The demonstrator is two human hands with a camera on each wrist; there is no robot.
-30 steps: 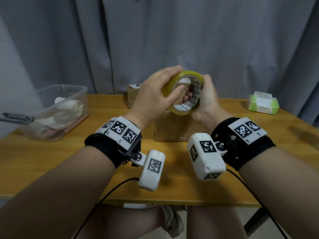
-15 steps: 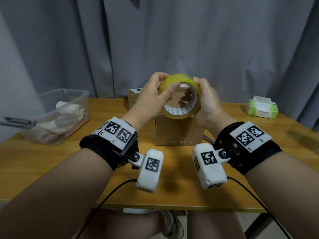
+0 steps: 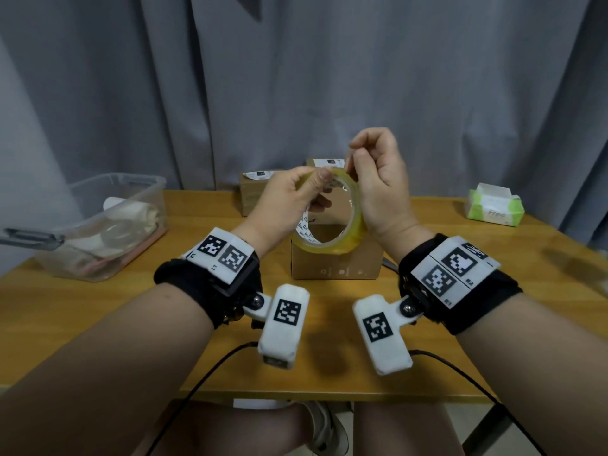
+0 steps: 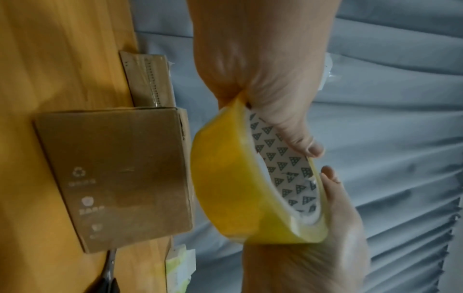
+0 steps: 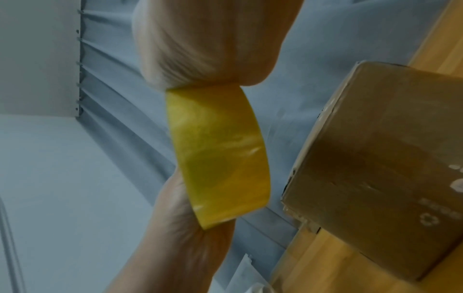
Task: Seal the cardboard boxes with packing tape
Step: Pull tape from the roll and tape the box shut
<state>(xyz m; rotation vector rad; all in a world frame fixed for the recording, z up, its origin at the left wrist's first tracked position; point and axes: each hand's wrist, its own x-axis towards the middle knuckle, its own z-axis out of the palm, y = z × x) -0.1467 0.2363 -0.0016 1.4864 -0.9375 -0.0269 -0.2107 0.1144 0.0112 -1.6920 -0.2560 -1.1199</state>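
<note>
**Tape roll held in both hands above the front box**

Position: The tape roll (image 3: 332,222) is held clear of the table (image 3: 460,291), directly above the front box (image 3: 334,263). It is yellowish, with a white core printed in small dark triangles. In the head view the roll is tilted, so that its open centre faces the camera.

Left hand: The left hand (image 3: 289,200) grips the roll at its upper left rim. The thumb (image 3: 324,176) lies on the outer face. The fingers curl through the core, where the left wrist view shows one fingertip (image 4: 313,146) pressed to the printed liner.

Right hand: The right hand (image 3: 381,179) stands at the roll's right side, its heel against the outer band. Its thumb and forefinger are pinched together above the top rim, on what appears to be the free end of the tape; the end itself is too thin and clear to make out. The other fingers are curled in.

Boxes: The front box stands on the table with its flaps closed. A second box (image 3: 255,190) stands behind it to the left, near the curtain (image 3: 296,77), with a white label on top.

Other items: A clear bin (image 3: 98,225) holding pale contents is at the table's left. A green tissue pack (image 3: 495,209) is at the far right. Scissors (image 4: 107,273) lie just beside the front box on its right.
</note>
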